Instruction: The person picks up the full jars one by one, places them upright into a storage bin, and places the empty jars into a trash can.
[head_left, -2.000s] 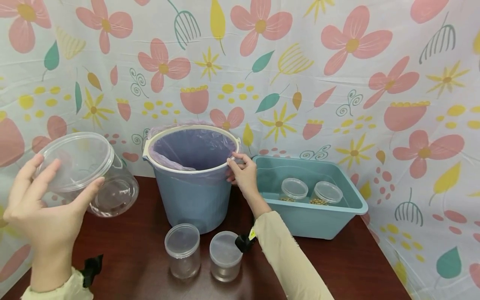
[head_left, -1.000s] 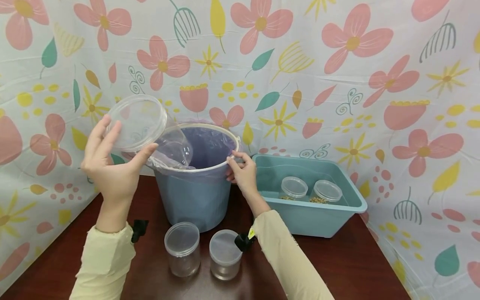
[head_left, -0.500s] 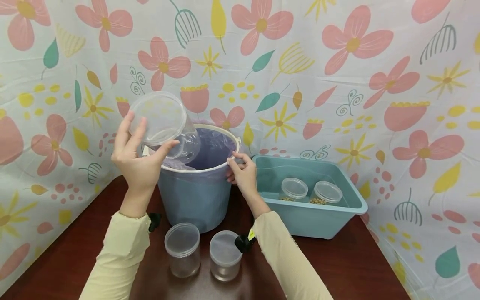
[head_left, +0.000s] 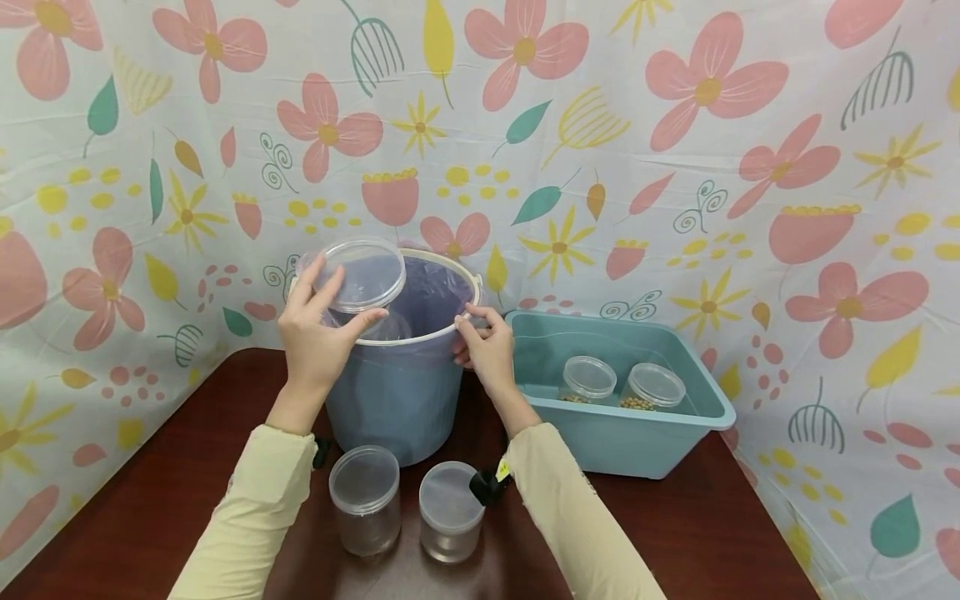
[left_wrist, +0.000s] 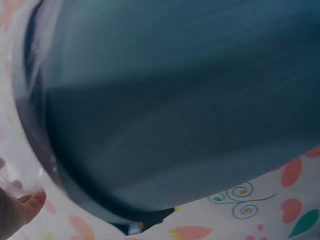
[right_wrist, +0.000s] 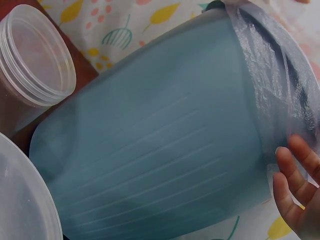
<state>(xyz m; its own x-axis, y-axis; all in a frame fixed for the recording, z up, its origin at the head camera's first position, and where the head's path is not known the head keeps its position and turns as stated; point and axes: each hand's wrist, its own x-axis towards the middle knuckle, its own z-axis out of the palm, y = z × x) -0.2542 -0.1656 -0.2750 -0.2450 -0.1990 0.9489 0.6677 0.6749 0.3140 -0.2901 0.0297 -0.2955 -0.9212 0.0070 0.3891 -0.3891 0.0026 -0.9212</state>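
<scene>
My left hand [head_left: 318, 346] grips a large clear plastic jar [head_left: 367, 279] by its lidded top, thumb on one side and fingers on the other. The jar is tilted, its lower part inside the mouth of a blue bin [head_left: 393, 404] lined with a thin purple bag. My right hand [head_left: 487, 346] pinches the bin's white rim on the right side. In the left wrist view the bin wall fills most of the picture, and only part of the left hand [left_wrist: 22, 212] shows. The right wrist view shows the right fingers [right_wrist: 287, 192] at the bagged rim.
Two smaller lidded jars [head_left: 365, 504] stand in front of the bin on the dark wooden table [head_left: 195, 450]. To the right, a teal tub [head_left: 615, 437] holds two jars [head_left: 588, 377] with small tan pieces inside. A flower-patterned curtain [head_left: 570, 167] hangs behind.
From the far left, my left hand has carried the large jar rightward and over the bin, then lowered it into the mouth. My right hand has stayed on the rim.
</scene>
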